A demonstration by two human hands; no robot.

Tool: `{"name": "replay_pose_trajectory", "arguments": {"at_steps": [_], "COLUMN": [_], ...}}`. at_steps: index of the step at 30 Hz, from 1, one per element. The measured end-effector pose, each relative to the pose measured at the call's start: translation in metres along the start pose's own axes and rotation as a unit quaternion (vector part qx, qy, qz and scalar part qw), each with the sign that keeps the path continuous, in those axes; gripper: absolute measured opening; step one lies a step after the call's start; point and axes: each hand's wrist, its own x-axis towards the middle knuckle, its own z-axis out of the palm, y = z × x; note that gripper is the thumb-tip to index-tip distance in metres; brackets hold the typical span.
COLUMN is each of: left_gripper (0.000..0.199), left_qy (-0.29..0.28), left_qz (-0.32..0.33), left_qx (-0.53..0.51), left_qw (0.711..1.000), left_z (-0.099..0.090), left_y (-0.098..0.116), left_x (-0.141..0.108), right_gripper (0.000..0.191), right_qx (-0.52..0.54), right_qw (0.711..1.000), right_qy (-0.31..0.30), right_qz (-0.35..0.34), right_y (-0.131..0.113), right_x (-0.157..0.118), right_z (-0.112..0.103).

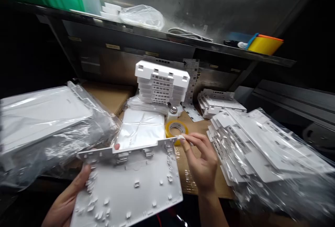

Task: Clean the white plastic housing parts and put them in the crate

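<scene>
My left hand (69,197) grips a white plastic cover (146,181) by its left edge, thumb on the near face and a fingertip showing over the top rim. The inner side, with small clips and ribs, faces me, and the cover is tilted. My right hand (200,157) is closed in a pinch on a small, soft white wipe (181,137), which touches the cover's upper right corner. Whether it is cloth or tissue I cannot tell. Just behind that corner lies a roll of yellow tape (176,128), with a small white pump bottle (172,112) with a metal top beyond it.
Bagged white covers are piled at left (44,115) and right (261,146). White parts with label strips (162,84) are stacked at the back, behind a pile of clear bags (141,126). A metal shelf (146,31) crosses above, carrying a yellow container (265,44).
</scene>
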Motion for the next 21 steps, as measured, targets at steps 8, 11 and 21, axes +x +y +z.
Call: {"name": "replay_pose_trajectory", "arguments": {"at_steps": [8, 11, 21], "left_gripper": [0.079, 0.081, 0.061], "left_qy": [0.037, 0.062, 0.051], "left_qz": [0.091, 0.105, 0.129], "left_qx": [0.017, 0.036, 0.031], "left_qw": [0.995, 0.992, 0.990], "left_z": [0.038, 0.064, 0.094], "left_y": [-0.020, -0.036, -0.061], "left_x": [0.008, 0.008, 0.013], "right_gripper": [0.012, 0.017, 0.027], "right_qx": [-0.066, -0.018, 0.089], "right_qw": [0.998, 0.999, 0.989], "right_qy": [0.008, -0.010, -0.055], "right_qz": [0.003, -0.031, -0.102], "right_y": [0.023, -0.008, -0.085], "right_x": [0.007, 0.011, -0.001], "right_z": [-0.005, 0.002, 0.051]}}
